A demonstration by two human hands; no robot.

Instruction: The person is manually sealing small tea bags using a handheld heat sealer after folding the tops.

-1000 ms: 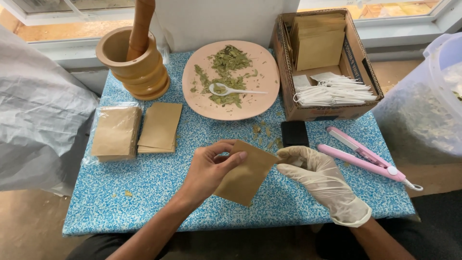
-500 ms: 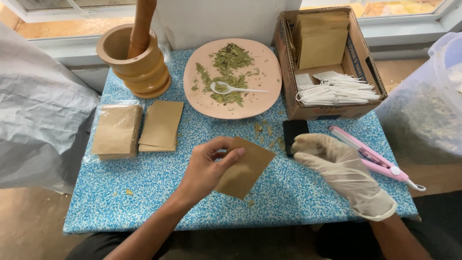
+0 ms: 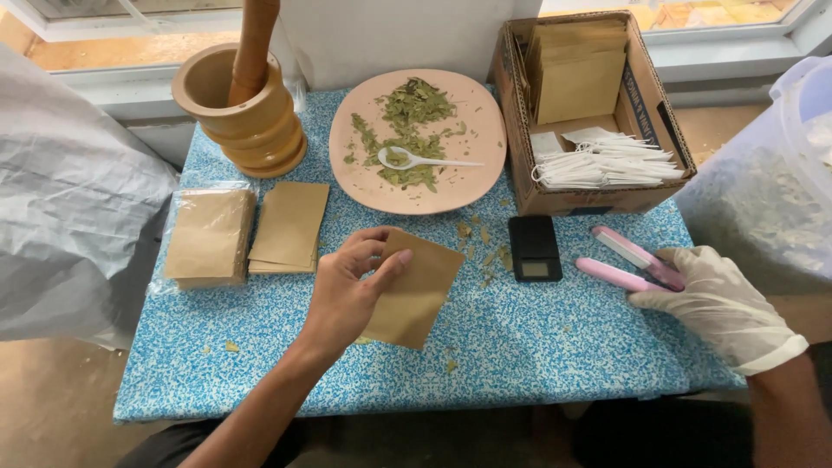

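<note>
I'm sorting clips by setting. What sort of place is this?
Probably a small home packing spot for dried herbs or tea: a plate of dried leaves, a wooden mortar, a small scale, and a box of paper pouches.

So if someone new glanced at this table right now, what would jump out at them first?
Probably the pink plate of dried green leaves with a white spoon, at the back middle of the blue speckled table. Next, the bare left hand holding a brown paper pouch at the centre, while the gloved right hand touches a pink sealing tool at the right. A wooden mortar stands back left.
</note>
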